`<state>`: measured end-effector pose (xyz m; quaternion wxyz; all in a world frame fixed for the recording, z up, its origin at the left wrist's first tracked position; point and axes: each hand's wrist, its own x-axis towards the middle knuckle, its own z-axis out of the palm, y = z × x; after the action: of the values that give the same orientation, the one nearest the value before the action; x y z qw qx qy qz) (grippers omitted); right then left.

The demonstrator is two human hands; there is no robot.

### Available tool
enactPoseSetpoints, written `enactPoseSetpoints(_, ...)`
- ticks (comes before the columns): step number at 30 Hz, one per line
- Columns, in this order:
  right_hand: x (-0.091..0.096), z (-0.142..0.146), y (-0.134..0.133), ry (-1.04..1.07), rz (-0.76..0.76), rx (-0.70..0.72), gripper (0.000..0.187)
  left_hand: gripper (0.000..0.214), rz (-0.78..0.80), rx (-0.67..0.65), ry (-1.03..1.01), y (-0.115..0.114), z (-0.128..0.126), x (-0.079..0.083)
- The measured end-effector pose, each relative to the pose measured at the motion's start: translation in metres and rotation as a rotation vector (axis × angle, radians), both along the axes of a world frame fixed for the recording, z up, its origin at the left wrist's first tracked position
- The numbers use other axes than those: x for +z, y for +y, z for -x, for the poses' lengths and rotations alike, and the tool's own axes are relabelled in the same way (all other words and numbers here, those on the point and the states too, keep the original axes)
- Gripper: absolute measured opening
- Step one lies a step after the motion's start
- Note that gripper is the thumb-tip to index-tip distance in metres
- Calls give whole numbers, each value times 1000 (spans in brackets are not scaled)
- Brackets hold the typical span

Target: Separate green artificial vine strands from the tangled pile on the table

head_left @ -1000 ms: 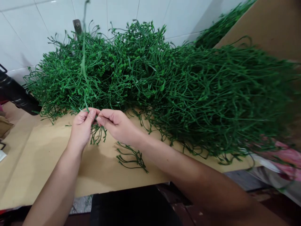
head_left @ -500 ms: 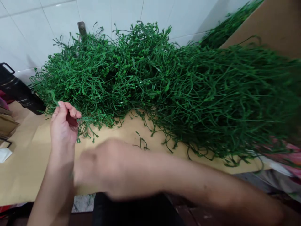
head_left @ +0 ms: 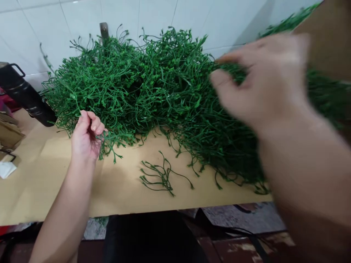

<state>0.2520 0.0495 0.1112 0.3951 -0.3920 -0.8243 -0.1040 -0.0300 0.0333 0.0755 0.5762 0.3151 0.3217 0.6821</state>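
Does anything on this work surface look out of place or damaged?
Mildly: a small cluster of green stems lies on the brown sheet, apart from the big green heap, so it might seem stray. I see no spill or damage.

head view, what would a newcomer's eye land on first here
Probably the heap of green stems spread along the tiled wall. Next, the blurred right hand, large before the heap's right side. At the heap's left front, the left hand pinches a thin stem.
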Motion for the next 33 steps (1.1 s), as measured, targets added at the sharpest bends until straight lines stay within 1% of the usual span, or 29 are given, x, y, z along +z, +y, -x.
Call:
enactPoseSetpoints(1, -12, 20, -9, 41, -71, -84, 26, 36, -6, 5, 20, 1, -2, -1)
enactPoseSetpoints(2, -24, 41, -17, 60, -87, -45, 27, 35, -15, 14, 39, 1, -5, -3)
enactPoseSetpoints(3, -34, 63, -25, 47, -54, 24, 30, 35, -31, 27, 53, 2, -7, -5)
enactPoseSetpoints(5, -49, 101, -36, 13, 6, 83, 38, 34, -81, 50, 72, 4, -9, -10)
enactPoseSetpoints(7, -57, 125, -39, 0, 87, 102, 38, 33, -131, 38, 100, 5, -10, -15)
enactPoseSetpoints(8, -58, 131, -37, 5, 130, 114, 35, 33, -147, 26, 116, 6, -9, -17)
enactPoseSetpoints(11, -60, 132, -27, 85, 248, 192, 22, 31, -153, -6, 166, 5, -9, -20)
enactPoseSetpoints(15, -64, 125, -17, 337, 397, 278, 13, 26, -168, -14, 251, 3, -11, -23)
enactPoseSetpoints(17, -66, 124, -15, 452, 495, 342, 11, 23, -179, -41, 320, 2, -13, -25)
enactPoseSetpoints(20, -68, 124, -12, 585, 669, 455, 12, 24, -111, -124, 430, 0, -15, -27)
enactPoseSetpoints(23, -69, 123, -9, 682, 818, 499, 10, 25, -34, -163, 501, 0, -15, -28)
enactPoseSetpoints(25, -70, 120, -7, 722, 860, 493, 9, 28, -27, -161, 540, 0, -15, -28)
enactPoseSetpoints(30, -70, 116, -3, 742, 872, 485, 9, 34, -28, -210, 587, 2, -13, -26)
enactPoseSetpoints(31, -70, 115, -3, 739, 877, 492, 10, 33, -33, -205, 591, 2, -13, -26)
enactPoseSetpoints(33, -70, 114, -4, 715, 898, 501, 16, 31, -69, -153, 606, 2, -14, -25)
